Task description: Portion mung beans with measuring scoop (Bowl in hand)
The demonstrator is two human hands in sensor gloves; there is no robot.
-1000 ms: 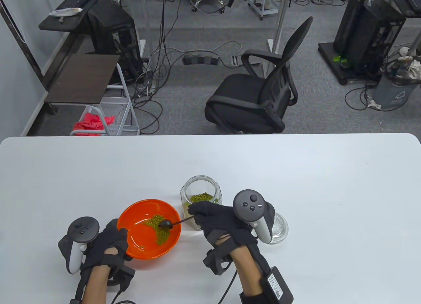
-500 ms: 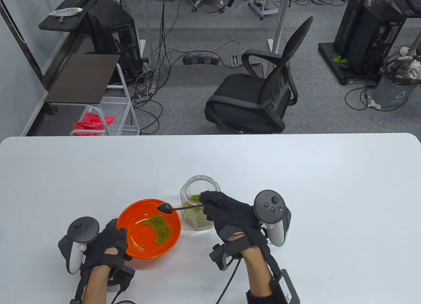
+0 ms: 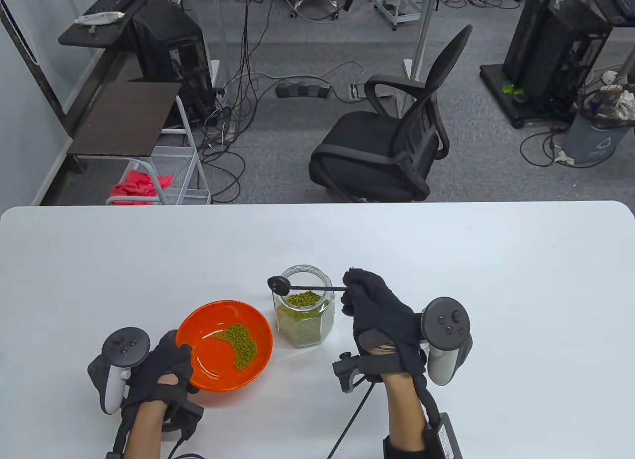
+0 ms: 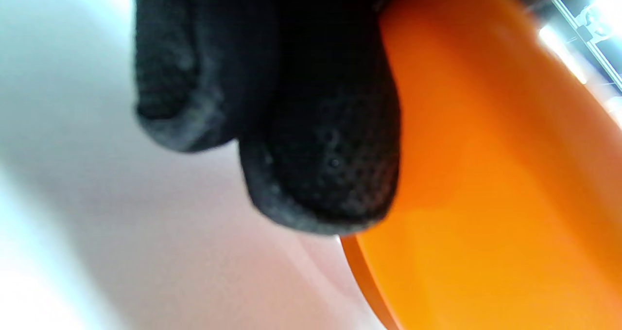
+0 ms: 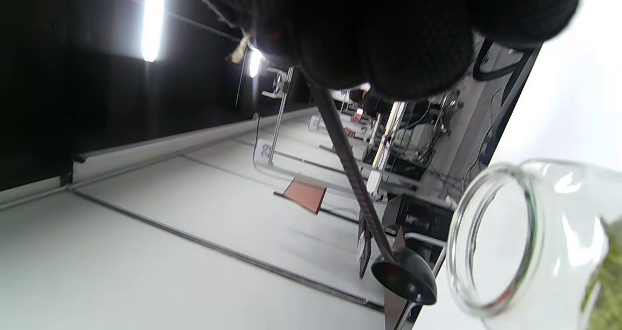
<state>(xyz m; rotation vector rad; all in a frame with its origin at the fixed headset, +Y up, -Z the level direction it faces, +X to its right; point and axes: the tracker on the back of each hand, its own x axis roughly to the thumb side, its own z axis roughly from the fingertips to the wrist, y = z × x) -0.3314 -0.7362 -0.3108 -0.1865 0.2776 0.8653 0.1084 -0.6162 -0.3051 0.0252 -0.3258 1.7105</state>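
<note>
Right hand [image 3: 379,312] pinches the scoop [image 3: 279,284] above the open jar [image 3: 303,312] — left hand [image 3: 161,369] grips the orange bowl's [image 3: 198,330] rim.

Grey carpeted floor [image 3: 307,146] strewn with cables beyond a white desk [image 3: 446,260]. 1 black office chair [image 3: 392,141], a wire cart [image 3: 168,176], a grey bin [image 3: 595,136].

My left grip [image 3: 166,362] comes in from the near edge, forearm bare, glove curled, thumb hooked over the rim of the orange bowl [image 3: 198,379] and fingers [image 4: 320,174] pressed under its side. My right grip [image 3: 377,312] sits higher and further forward, knuckles up, fingertips pinching the end of the black scoop [image 3: 302,286] handle, wrist bent leftward.
</note>
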